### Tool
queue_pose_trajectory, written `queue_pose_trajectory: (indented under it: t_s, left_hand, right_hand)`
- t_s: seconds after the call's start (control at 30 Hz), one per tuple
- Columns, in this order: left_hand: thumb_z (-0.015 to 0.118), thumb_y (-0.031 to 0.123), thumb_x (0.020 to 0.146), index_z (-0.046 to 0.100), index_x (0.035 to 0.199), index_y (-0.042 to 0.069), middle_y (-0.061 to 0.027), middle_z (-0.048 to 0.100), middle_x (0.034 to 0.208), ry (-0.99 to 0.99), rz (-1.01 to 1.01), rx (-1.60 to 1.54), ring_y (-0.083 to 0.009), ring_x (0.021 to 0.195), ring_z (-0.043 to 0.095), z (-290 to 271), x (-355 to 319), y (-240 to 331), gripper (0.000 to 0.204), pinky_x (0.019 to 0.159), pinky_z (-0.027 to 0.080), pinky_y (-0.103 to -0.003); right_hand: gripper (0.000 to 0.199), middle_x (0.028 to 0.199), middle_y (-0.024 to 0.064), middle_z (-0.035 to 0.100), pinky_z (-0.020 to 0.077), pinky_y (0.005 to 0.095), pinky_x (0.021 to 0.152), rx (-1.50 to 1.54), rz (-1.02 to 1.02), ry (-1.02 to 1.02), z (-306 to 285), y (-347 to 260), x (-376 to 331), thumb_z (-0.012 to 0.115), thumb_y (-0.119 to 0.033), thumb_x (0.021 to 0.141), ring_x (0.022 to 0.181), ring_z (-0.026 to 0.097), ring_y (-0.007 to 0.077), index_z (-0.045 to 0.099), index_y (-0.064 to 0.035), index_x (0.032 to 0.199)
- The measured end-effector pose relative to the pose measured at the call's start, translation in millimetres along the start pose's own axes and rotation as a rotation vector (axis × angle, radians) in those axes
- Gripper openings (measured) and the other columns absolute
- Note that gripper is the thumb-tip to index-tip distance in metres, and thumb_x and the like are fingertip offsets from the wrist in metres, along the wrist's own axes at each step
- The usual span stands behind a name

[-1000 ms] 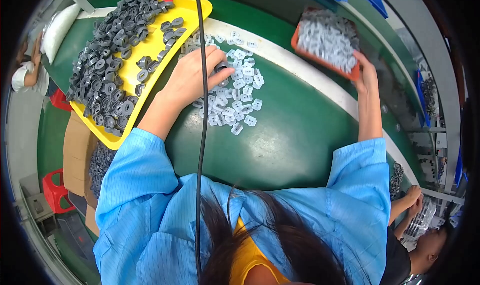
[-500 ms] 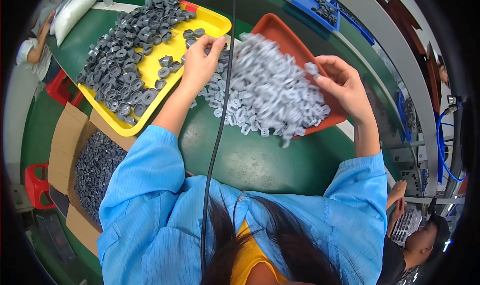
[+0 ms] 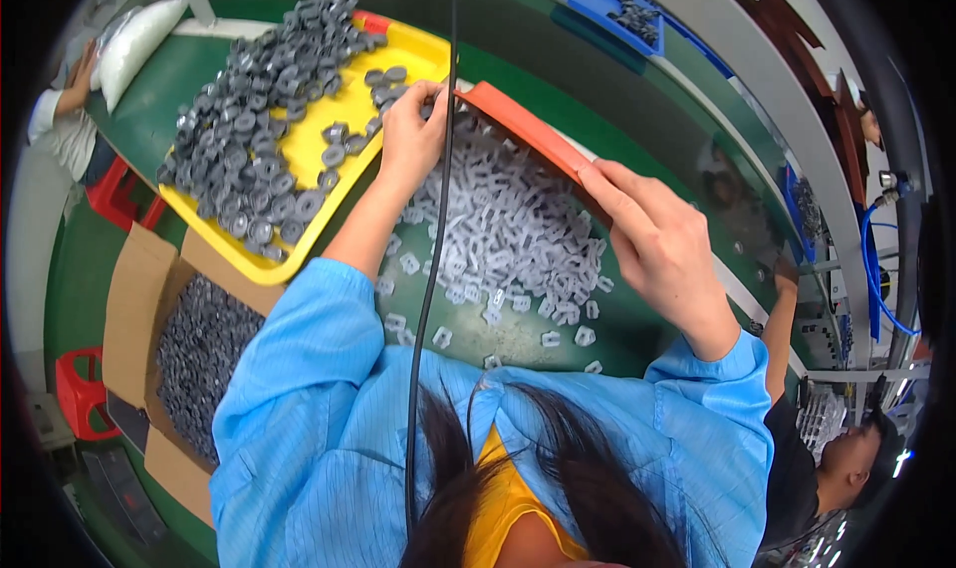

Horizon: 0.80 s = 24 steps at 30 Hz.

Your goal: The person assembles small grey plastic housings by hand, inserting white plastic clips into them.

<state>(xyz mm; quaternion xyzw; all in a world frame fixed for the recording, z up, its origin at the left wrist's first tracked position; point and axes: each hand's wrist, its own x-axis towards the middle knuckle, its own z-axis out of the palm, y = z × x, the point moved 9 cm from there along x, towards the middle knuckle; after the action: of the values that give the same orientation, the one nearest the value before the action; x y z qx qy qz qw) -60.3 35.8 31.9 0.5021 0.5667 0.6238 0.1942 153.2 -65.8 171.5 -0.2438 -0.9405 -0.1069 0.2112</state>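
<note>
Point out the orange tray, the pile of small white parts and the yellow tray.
orange tray (image 3: 528,130), head view: on its tipped-up rim.
pile of small white parts (image 3: 508,239), head view: middle of the heap.
yellow tray (image 3: 289,239), head view: bare floor near its lower rim.

The single head view looks steeply down from above the person's own hair onto the green work table (image 3: 299,80). It sits close to it. Straight edges bow outward toward the rim around that table.
</note>
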Motion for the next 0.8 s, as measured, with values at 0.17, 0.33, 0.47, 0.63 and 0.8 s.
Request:
queue_pose_trajectory:
  t_s: [0.17,0.33,0.47,0.63,0.8]
  left_hand:
    - [0.061,0.024,0.089,0.064,0.088,-0.003,-0.0095,0.064,0.073,0.028,0.061,-0.107,-0.0126,0.069,0.059,22.4,24.3,-1.4,0.028,0.066,0.047,-0.027]
    - [0.061,0.026,0.089,0.062,0.086,-0.004,-0.0059,0.060,0.068,0.034,0.076,-0.071,-0.0101,0.065,0.053,21.4,20.8,-5.5,0.030,0.061,0.043,-0.025]
    - [0.060,0.023,0.091,0.061,0.086,-0.004,-0.0031,0.059,0.072,-0.013,0.004,-0.198,-0.0075,0.068,0.051,27.5,23.8,2.2,0.027,0.062,0.041,-0.022]
    - [0.056,0.020,0.093,0.061,0.090,-0.004,-0.0008,0.060,0.078,-0.041,-0.025,-0.307,-0.0061,0.072,0.051,24.5,32.1,-2.7,0.024,0.066,0.041,-0.020]
    - [0.056,0.018,0.094,0.062,0.094,-0.004,-0.0013,0.062,0.086,-0.007,-0.210,-0.432,-0.0060,0.078,0.051,13.8,25.9,-19.8,0.023,0.071,0.039,-0.019]
  right_hand:
    - [0.052,0.106,0.0164,0.063,0.0538,0.0357,0.073,-0.023,0.065,0.093,-28.7,30.8,-12.9,0.058,0.010,0.063,0.086,0.064,0.0308,0.061,-0.0034,0.113]
    - [0.040,0.114,0.0134,0.062,0.0498,0.0271,0.082,0.280,0.577,0.351,-103.5,91.8,-48.9,0.057,0.004,0.079,0.097,0.063,0.0164,0.060,-0.0024,0.118]
    - [0.050,0.118,0.0129,0.059,0.0452,0.0287,0.093,0.992,0.748,0.371,-135.0,155.8,-70.2,0.062,-0.004,0.080,0.106,0.058,0.0174,0.048,0.0074,0.127]
    - [0.046,0.113,0.0126,0.062,0.0508,0.0282,0.083,0.895,0.914,0.401,-165.0,258.1,-81.4,0.061,-0.008,0.082,0.096,0.063,0.0175,0.052,0.0026,0.126]
    - [0.024,0.098,0.0125,0.066,0.0566,0.0330,0.071,0.691,1.329,0.700,-207.3,351.3,-93.3,0.062,-0.016,0.083,0.087,0.066,0.0223,0.063,-0.0020,0.103]
